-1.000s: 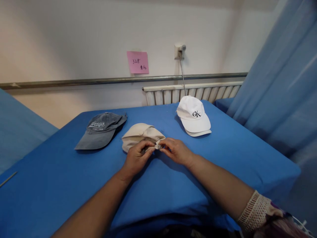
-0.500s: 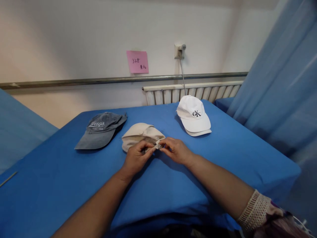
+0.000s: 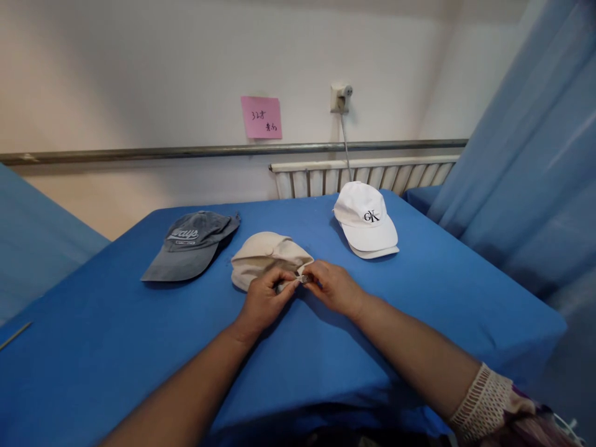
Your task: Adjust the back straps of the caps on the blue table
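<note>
A beige cap lies on the blue-covered table, its back opening turned toward me. At its near right edge my left hand pinches the cap's strap between thumb and fingers. Close beside it, my right hand is closed on the small metal buckle of the same strap. The fingertips hide part of the strap and buckle. To the left rests a grey-blue cap with white lettering, brim toward me. Farther back on the right sits a white cap with black letters; a second white brim shows under it.
Blue cloth covers the table. A thin stick lies at the left edge. Behind stand a radiator and a metal rail. A blue curtain hangs on the right, another on the left.
Both hands stay at the strap and have shifted very slightly right, with small finger movements at the buckle. The caps keep their places on the table.
</note>
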### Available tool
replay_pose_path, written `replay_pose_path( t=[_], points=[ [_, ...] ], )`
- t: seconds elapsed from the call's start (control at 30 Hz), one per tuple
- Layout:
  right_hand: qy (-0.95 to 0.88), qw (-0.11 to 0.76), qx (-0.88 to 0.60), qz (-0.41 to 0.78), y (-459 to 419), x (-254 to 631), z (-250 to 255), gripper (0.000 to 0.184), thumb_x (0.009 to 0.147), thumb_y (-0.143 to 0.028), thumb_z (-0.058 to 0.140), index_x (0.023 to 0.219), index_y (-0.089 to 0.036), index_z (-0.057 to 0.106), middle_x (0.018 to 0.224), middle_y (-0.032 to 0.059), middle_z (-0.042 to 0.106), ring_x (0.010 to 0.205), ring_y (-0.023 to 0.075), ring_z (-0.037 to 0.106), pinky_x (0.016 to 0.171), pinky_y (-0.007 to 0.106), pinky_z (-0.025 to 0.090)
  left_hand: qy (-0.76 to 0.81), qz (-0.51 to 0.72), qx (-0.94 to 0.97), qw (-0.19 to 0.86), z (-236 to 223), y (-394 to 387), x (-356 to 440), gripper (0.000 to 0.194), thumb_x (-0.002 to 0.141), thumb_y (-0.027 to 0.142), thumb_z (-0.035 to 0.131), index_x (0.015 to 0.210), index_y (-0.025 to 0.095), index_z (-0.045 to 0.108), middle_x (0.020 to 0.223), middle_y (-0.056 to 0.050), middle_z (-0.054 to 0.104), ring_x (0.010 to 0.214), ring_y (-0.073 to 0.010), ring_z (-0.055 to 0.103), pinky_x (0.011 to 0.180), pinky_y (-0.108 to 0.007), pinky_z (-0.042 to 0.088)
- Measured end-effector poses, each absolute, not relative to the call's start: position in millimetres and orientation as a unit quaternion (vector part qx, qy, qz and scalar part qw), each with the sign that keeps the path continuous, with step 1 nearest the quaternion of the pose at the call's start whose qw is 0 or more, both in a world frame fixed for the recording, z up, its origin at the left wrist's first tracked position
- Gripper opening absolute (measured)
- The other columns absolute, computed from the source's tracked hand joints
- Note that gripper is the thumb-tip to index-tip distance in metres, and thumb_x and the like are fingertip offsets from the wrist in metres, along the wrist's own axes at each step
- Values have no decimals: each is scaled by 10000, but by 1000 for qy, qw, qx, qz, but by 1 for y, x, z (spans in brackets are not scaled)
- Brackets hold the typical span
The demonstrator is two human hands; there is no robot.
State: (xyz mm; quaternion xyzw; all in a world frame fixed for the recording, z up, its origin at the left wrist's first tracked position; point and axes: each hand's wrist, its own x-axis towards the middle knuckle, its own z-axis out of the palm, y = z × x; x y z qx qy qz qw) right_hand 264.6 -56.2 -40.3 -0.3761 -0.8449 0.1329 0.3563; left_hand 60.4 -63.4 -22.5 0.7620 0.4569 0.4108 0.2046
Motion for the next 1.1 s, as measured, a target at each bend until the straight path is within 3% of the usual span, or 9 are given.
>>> replay_pose_path(
  t=[0.2, 0.5, 0.83, 1.1],
  points=[
    [-834, 348, -412, 113, -56, 270, -42, 148, 885, -192, 689, 1029, -193, 660, 952, 74, 698, 825, 200, 655, 716, 291, 492, 420, 417, 775, 223, -30, -62, 64, 63, 867, 249, 662, 842, 202, 693, 861, -37, 755, 780, -178, 697, 719, -281, 529],
    [-788, 370, -442, 216, -40, 272, -50, 103, 854, -197, 705, 946, -189, 660, 810, 21, 682, 700, 155, 621, 662, 259, 452, 402, 446, 776, 194, -34, -46, 74, 62, 857, 178, 655, 808, 196, 689, 836, -31, 747, 787, -174, 708, 757, -286, 552],
    [-718, 421, -457, 315, -36, 261, -62, 117, 815, -228, 714, 903, -200, 643, 701, -24, 632, 615, 125, 566, 606, 244, 428, 394, 430, 771, 256, -36, -31, 65, 59, 853, 178, 660, 809, 197, 695, 845, -23, 745, 803, -172, 715, 775, -289, 561],
    [-562, 493, -372, 550, -30, 265, -68, 318, 723, -376, 834, 910, -207, 639, 680, -53, 599, 580, 90, 499, 566, 224, 411, 351, 443, 779, 271, -32, -42, 64, 173, 885, 162, 635, 1027, 240, 697, 1012, -30, 751, 969, -179, 707, 887, -303, 548]
  ],
)
